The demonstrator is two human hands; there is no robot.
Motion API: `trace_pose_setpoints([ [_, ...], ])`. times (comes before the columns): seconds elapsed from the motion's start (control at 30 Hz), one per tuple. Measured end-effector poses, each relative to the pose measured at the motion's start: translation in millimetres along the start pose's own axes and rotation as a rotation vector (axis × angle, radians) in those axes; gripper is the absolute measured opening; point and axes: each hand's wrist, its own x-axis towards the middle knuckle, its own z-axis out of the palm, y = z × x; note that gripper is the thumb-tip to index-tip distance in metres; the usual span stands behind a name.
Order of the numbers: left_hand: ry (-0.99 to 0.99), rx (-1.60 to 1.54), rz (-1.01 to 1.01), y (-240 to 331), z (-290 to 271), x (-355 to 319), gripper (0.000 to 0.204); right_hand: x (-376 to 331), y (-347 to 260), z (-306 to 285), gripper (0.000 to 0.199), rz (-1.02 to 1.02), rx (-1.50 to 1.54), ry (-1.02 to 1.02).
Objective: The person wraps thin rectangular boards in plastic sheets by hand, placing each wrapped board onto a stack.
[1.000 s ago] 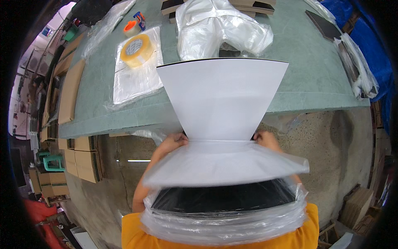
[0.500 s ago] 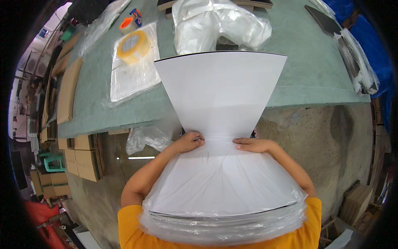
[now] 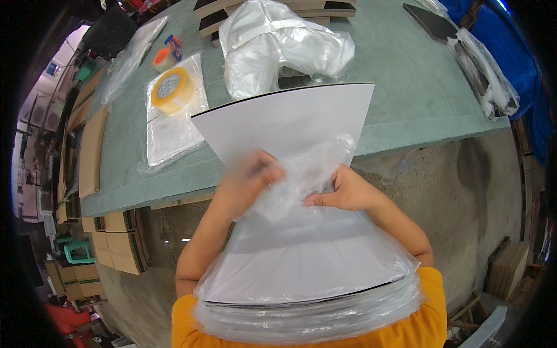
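Note:
A large white board (image 3: 284, 113) with a thin dark edge leans away from my body, its far end over the table's near edge. A clear plastic bag (image 3: 301, 249) covers its near part, and the bag's crumpled mouth bunches up between my hands. My left hand (image 3: 252, 177), smeared by motion, is curled on the plastic at the board's left side. On the right side my right hand (image 3: 345, 194) pinches the film, thumb pointing inward. Folds of plastic (image 3: 313, 319) are gathered against my body at the near end.
The green table (image 3: 394, 58) carries a wrapped white plastic bundle (image 3: 278, 43), a yellowish tape roll (image 3: 172, 90) on flat plastic bags (image 3: 174, 130), and a tape dispenser (image 3: 167, 57). Flat cardboard (image 3: 119, 243) is stacked below left. Wrapped dark boards (image 3: 481, 72) lie at the right edge.
Both hands have lifted the plastic up and loosened it into a crumpled bunch over the board. The left hand has risen. The board's far end has tilted, and the view has shifted slightly.

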Motion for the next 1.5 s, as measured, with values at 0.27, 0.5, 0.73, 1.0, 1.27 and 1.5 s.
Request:
trace_pose_setpoints([
  [0.27,0.051,-0.023,0.049,-1.9,-14.2,-2.7,0.016,-23.0,28.1,-15.9,0.026,-0.262,-0.21,0.085],
  [0.5,0.027,-0.01,0.084,-2.6,-17.1,-2.9,0.016,-8.9,-6.3,-27.4,0.018,0.073,0.288,0.152],
  [0.73,0.222,0.387,0.325,17.1,-7.7,-11.4,0.014,-12.8,-5.4,-22.7,0.014,-0.179,0.556,0.13],
  [1.0,-0.086,0.146,0.097,6.9,9.4,-13.9,0.015,-4.3,1.9,2.0,0.014,-0.194,0.996,0.106],
  [1.27,0.733,0.236,0.224,20.8,-54.1,-27.3,0.021,-12.7,-5.1,-3.1,0.016,-0.025,0.86,0.164],
  [1.5,-0.058,0.076,0.135,20.5,14.4,-22.1,0.021,11.9,-15.2,14.1,0.019,-0.14,1.13,-0.175],
])
